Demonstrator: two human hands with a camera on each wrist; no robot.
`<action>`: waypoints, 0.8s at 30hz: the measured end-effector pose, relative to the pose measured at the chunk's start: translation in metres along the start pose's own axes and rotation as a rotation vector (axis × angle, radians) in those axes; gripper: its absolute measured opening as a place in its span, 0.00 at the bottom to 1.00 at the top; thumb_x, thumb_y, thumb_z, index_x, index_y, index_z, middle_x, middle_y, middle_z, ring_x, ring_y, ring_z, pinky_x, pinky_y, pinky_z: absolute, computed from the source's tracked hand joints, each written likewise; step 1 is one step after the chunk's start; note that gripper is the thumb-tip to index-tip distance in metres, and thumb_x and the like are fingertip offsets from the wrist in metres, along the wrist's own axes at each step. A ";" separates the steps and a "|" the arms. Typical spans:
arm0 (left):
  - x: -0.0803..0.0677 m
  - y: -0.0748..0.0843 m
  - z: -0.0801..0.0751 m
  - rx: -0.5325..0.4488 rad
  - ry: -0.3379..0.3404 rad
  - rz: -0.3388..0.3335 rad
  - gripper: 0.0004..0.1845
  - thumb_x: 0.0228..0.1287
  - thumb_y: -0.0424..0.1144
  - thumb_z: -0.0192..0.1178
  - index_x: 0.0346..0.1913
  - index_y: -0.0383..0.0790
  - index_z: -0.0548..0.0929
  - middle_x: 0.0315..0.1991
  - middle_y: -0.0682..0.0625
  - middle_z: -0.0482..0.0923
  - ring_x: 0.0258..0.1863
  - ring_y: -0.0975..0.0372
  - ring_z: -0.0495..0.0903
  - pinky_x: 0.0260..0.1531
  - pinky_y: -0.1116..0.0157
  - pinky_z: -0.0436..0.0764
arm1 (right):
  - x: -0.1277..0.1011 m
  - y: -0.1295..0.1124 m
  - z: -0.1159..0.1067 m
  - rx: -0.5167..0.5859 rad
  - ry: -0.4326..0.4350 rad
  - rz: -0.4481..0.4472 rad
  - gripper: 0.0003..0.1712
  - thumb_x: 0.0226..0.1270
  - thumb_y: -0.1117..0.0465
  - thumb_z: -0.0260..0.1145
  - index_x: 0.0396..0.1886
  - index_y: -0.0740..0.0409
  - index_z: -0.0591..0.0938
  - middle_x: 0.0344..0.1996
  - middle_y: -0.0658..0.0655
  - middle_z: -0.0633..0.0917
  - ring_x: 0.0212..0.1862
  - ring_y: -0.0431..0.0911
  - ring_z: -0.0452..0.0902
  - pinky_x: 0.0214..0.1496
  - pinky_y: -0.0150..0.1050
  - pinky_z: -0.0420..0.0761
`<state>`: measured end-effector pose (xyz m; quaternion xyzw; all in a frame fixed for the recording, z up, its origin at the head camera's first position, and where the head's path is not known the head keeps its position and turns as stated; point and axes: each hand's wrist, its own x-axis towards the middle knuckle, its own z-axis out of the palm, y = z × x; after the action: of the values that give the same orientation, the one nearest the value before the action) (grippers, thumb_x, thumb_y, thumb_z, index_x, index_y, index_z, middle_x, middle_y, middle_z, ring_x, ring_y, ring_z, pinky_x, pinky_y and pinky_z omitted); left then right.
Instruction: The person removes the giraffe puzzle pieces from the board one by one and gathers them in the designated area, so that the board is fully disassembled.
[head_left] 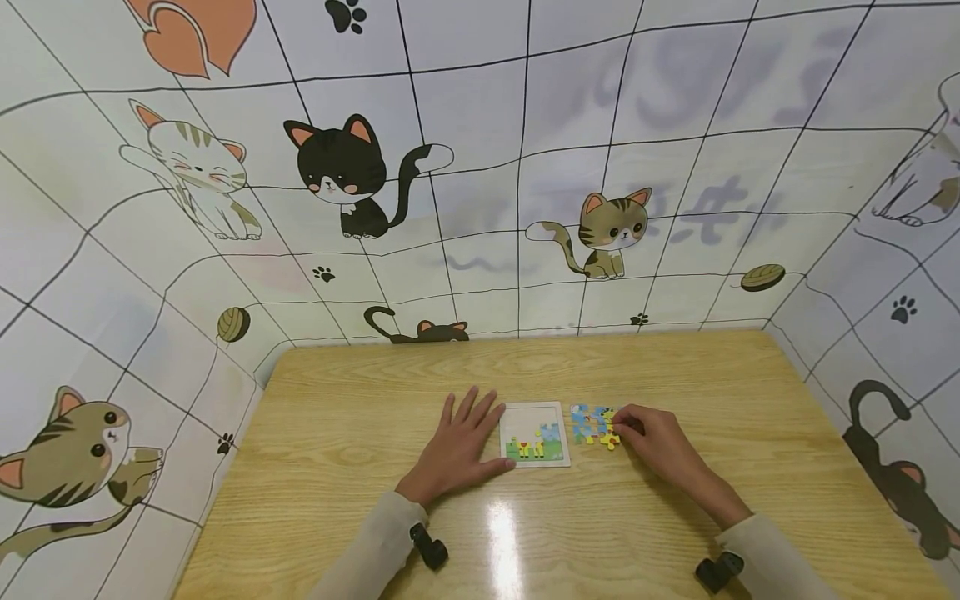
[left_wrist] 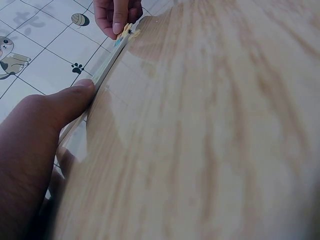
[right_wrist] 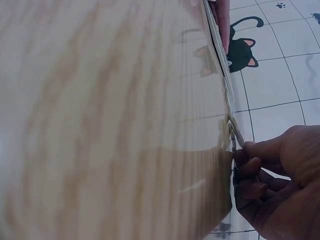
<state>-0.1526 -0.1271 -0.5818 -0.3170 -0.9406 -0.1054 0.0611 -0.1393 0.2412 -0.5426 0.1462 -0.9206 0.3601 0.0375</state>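
Observation:
A white-rimmed jigsaw tray (head_left: 566,442) lies on the table, with joined pieces (head_left: 551,448) in green, yellow and blue along its bottom and up its right side. My left hand (head_left: 459,446) lies spread at the tray's left edge, its thumb at the lower left corner. Right of the tray sits a cluster of loose jigsaw pieces (head_left: 587,423), mostly blue and yellow. At that cluster's right edge, my right hand (head_left: 663,442) pinches a jigsaw piece (right_wrist: 237,132) between thumb and finger. The held piece is tilted up in the right wrist view, and my fingertips partly hide it.
The wooden table (head_left: 360,417) has a pale, glossy top. Behind it and on both sides stand white walls (head_left: 480,200) with grid lines and cartoon cats. Each sleeve carries a small black wrist camera (head_left: 429,547).

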 end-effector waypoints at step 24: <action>-0.001 0.001 0.000 0.008 -0.027 -0.010 0.52 0.63 0.81 0.37 0.82 0.52 0.53 0.82 0.49 0.46 0.81 0.47 0.41 0.73 0.37 0.40 | -0.001 0.001 0.001 -0.017 -0.002 0.010 0.02 0.69 0.64 0.69 0.39 0.55 0.87 0.35 0.53 0.88 0.35 0.38 0.80 0.35 0.34 0.80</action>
<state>-0.1515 -0.1265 -0.5822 -0.3135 -0.9433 -0.0975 0.0492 -0.1388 0.2413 -0.5437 0.1418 -0.9245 0.3521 0.0362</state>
